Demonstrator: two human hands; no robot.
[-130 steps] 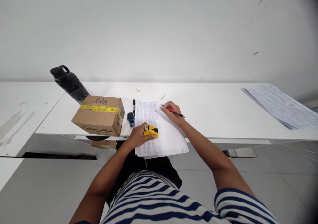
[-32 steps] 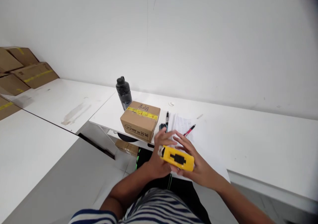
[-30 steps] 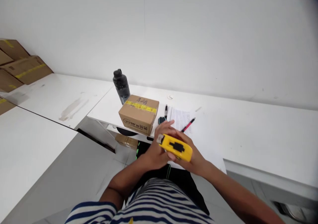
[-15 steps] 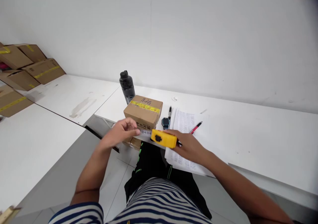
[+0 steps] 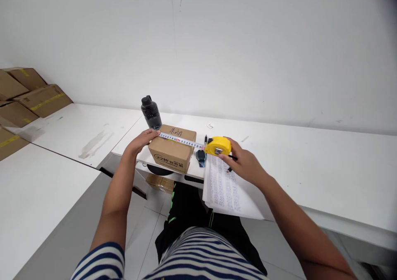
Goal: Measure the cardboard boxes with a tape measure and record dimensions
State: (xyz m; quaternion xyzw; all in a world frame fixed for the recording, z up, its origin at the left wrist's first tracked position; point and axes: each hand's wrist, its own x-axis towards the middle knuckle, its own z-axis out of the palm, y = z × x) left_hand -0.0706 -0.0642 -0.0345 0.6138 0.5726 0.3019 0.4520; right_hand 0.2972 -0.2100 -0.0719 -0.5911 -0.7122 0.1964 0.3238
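Note:
A yellow tape measure (image 5: 218, 146) is held in my right hand (image 5: 243, 160), its fingers wrapped round the case. A dark pen-like stick (image 5: 233, 157) pokes out beside those fingers. The white blade (image 5: 184, 142) runs out leftward across the top of a small cardboard box (image 5: 173, 151) with handwriting on it. At the box's left top edge, my left hand (image 5: 145, 139) pinches the blade's end, which the fingers hide. Yellow tape on the box is mostly covered by the blade.
A dark water bottle (image 5: 151, 113) stands behind the box. To its right lie a watch (image 5: 201, 157), a pen (image 5: 206, 139) and written sheets (image 5: 221, 189). More cardboard boxes (image 5: 46, 100) are stacked at far left; another box (image 5: 159, 183) sits below the desk.
Both hands have moved up and away from me, from in front of the box to its top. More blade is pulled out and now spans the box.

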